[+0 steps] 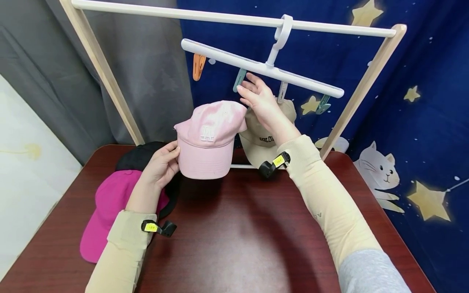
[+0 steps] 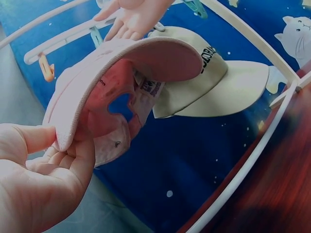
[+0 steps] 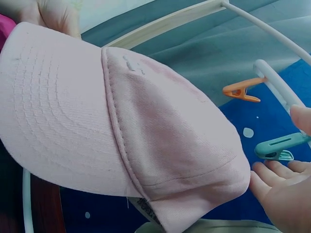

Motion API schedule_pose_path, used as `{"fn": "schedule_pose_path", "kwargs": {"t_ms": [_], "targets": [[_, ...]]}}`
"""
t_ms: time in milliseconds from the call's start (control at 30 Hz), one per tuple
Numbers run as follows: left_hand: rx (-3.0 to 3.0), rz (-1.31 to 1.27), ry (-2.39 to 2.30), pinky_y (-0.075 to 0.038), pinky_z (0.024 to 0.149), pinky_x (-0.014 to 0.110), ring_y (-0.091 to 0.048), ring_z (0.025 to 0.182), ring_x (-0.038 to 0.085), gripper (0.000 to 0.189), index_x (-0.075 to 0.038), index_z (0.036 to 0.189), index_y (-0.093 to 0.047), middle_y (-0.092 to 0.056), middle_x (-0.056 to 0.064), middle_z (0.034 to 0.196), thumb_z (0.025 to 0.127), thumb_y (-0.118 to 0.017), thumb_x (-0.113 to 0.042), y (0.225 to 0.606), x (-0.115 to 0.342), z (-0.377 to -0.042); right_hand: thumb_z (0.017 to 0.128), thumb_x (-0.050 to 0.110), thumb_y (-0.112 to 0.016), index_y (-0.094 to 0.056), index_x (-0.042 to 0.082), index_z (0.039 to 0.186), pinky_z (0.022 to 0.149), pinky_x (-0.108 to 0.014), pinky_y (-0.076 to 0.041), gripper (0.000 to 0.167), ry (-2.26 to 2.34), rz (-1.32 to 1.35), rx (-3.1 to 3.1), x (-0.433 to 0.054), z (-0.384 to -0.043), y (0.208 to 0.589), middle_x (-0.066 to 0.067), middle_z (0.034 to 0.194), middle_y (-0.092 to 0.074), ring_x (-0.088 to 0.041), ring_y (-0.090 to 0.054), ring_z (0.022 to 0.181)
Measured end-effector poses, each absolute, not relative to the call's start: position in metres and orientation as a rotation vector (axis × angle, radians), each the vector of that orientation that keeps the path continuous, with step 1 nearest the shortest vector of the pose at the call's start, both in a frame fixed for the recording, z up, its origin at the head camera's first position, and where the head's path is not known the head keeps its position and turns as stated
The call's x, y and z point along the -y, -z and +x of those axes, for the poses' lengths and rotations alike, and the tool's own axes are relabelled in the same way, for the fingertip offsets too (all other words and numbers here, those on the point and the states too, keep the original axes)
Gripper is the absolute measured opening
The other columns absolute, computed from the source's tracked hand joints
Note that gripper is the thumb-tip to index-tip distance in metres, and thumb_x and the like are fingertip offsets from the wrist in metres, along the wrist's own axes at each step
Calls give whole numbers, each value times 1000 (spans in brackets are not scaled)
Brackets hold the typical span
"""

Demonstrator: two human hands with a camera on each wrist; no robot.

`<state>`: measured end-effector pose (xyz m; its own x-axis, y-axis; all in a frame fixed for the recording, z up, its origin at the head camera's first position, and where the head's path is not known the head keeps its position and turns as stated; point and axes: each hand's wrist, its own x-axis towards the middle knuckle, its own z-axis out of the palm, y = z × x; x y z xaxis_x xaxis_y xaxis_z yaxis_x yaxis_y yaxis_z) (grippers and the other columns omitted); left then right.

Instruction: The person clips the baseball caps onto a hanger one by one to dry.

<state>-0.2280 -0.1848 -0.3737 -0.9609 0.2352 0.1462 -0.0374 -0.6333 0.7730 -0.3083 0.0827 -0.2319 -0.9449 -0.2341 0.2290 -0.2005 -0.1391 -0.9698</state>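
Note:
A light pink baseball cap [image 1: 210, 138] is held up by my left hand [image 1: 161, 165], thumb and fingers pinching the edge of its brim. In the left wrist view the inside of the cap [image 2: 109, 92] shows, with its strap opening. My right hand [image 1: 261, 99] is raised near a teal clip [image 1: 239, 80] under the white hanger [image 1: 253, 65]; its fingers are spread. From the right wrist view, the teal clip [image 3: 279, 144] lies between thumb and fingers without a grip on it. A beige cap [image 1: 256, 132] hangs from a pale clip [image 1: 282, 92] behind my right forearm.
An orange clip [image 1: 198, 67] and a dark green clip [image 1: 323, 104] hang near the hanger's ends. The hanger hooks over the rack's white rail [image 1: 176, 13]. On the table [image 1: 234, 244], a magenta cap [image 1: 113, 199] and a black cap [image 1: 141, 154] lie at left.

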Motion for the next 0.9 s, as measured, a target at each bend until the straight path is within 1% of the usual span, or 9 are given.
{"fn": "schedule_pose_path", "kwargs": {"t_ms": [100,200,333,467,567,700,900], "targets": [[-1271,354,-2683,-51,68,28,-62,77,13,33,-8,106,-63,-63,6,88,102,-32,2,374,185,-227,96,7,-56,-28,4,148,98,-31,-43,60,2306,-496,-2049,-81,-308,231,-17,144,-39,-26,-48,124],[-1281,347,-2682,-51,68,28,-62,77,12,33,-8,105,-64,-63,5,88,103,-32,2,375,185,-227,97,9,-55,-30,2,147,95,-31,-45,56,2305,-483,-2077,-80,-308,230,-18,140,-44,-28,-52,120],[-1270,347,-2693,-51,68,28,-62,78,12,34,-8,105,-64,-64,5,88,102,-32,3,376,187,-225,99,11,-52,-35,-2,143,92,-32,-47,49,2288,-486,-2134,-79,-309,229,-19,132,-51,-29,-56,111],[-1246,362,-2702,-51,69,28,-63,78,12,35,-7,106,-64,-64,6,88,102,-31,3,376,188,-224,100,14,-51,-38,-5,141,90,-33,-49,47,2266,-470,-2187,-78,-309,227,-18,131,-53,-28,-57,105],[-1242,366,-2702,-51,69,28,-63,78,13,35,-7,106,-64,-64,6,88,102,-31,3,377,188,-224,100,16,-51,-39,-5,141,88,-34,-50,48,2257,-442,-2211,-78,-309,227,-17,131,-53,-27,-58,104],[-1242,370,-2700,-51,69,28,-63,78,13,34,-8,106,-64,-64,6,88,102,-32,3,377,188,-223,100,18,-51,-41,-4,140,85,-34,-51,46,2250,-411,-2232,-78,-308,225,-17,128,-55,-27,-59,101],[-1238,371,-2711,-51,69,28,-63,79,13,34,-7,106,-64,-64,6,89,102,-32,3,376,188,-223,100,21,-52,-46,-1,135,81,-36,-52,42,2222,-387,-2280,-77,-309,223,-13,113,-59,-23,-60,92]]}}
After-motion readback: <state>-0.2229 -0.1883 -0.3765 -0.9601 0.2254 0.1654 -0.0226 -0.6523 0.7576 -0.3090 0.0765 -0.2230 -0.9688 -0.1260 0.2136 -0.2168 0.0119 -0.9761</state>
